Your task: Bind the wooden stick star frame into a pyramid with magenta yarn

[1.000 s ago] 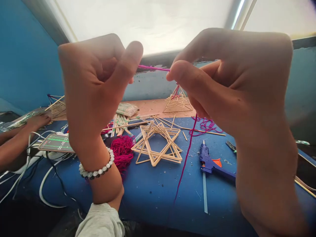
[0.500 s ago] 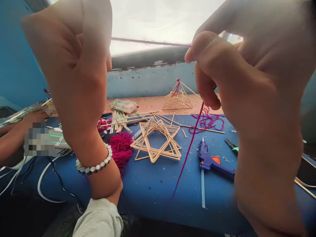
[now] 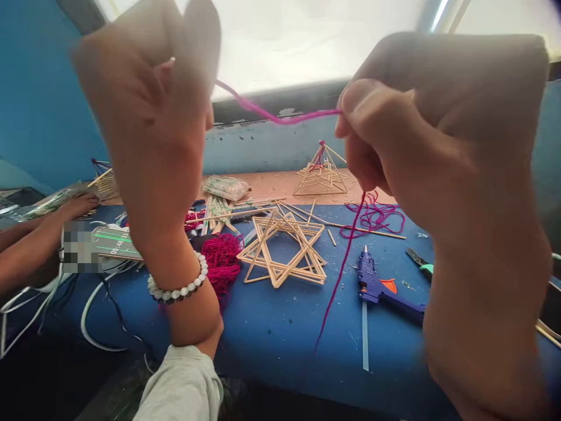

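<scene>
A strand of magenta yarn [image 3: 284, 121] runs between my two raised hands and sags a little in the middle. My left hand [image 3: 153, 99], with a beaded bracelet at the wrist, is closed and pinches one part of the strand. Between thumb and forefinger, my right hand [image 3: 421, 123] grips the other part. A loose tail of the yarn hangs below the right hand, over the blue table. Below and between the hands lies a star-shaped frame of thin wooden sticks [image 3: 302, 275]. The fingertips of my left hand are partly hidden and blurred.
A blue glue gun [image 3: 368, 280] lies at the right, beside pliers [image 3: 421, 263]. A magenta yarn heap [image 3: 221, 260] sits left of the star. A stick pyramid [image 3: 322, 169] and bagged sticks [image 3: 225, 187] stand behind. Cables, a phone [image 3: 116, 242] and another person's hand [image 3: 79, 204] are at left.
My hands moved up and apart, drawing the yarn taut half a second ago. Since then they have come slightly closer, and the strand has gone slack. Both still hold it.
</scene>
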Demonstrator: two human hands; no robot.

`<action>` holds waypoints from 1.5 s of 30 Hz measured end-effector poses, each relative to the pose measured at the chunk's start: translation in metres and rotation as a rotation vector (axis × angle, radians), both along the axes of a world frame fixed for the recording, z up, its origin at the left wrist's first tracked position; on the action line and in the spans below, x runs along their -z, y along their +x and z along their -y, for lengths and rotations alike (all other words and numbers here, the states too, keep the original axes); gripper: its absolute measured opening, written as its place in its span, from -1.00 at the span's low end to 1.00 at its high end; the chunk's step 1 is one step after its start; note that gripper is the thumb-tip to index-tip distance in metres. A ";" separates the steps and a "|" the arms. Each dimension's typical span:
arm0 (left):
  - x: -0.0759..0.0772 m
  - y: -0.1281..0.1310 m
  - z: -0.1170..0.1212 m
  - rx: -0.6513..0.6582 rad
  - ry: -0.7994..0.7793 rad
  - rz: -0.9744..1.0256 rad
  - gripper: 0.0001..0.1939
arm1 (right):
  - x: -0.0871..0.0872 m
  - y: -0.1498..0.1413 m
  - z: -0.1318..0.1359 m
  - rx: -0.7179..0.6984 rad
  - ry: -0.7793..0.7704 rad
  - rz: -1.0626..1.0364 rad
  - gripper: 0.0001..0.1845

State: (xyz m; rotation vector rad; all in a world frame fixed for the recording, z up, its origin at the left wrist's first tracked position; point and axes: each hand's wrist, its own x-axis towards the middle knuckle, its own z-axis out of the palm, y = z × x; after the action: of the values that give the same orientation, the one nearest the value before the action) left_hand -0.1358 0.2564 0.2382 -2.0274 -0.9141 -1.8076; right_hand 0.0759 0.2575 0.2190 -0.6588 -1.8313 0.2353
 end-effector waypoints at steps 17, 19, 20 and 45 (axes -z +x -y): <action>0.004 0.026 0.012 0.136 -0.225 -0.227 -0.58 | 0.004 -0.001 0.002 -0.022 -0.071 0.046 -0.82; 0.004 0.026 0.013 0.145 -0.255 -0.218 -0.53 | 0.005 -0.003 0.001 -0.055 -0.073 0.023 -0.86; 0.005 0.026 0.014 0.140 -0.282 -0.223 -0.51 | 0.006 -0.004 0.000 -0.067 -0.062 0.019 -0.88; 0.004 0.031 0.016 0.209 -0.359 -0.164 -0.57 | 0.001 -0.003 0.004 -0.247 -0.188 0.081 -0.94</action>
State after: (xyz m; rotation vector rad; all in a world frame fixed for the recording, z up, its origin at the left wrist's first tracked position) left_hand -0.1050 0.2399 0.2346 -2.5336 -1.0748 -1.6345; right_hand 0.0729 0.2536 0.2178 -0.5766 -1.9844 0.5564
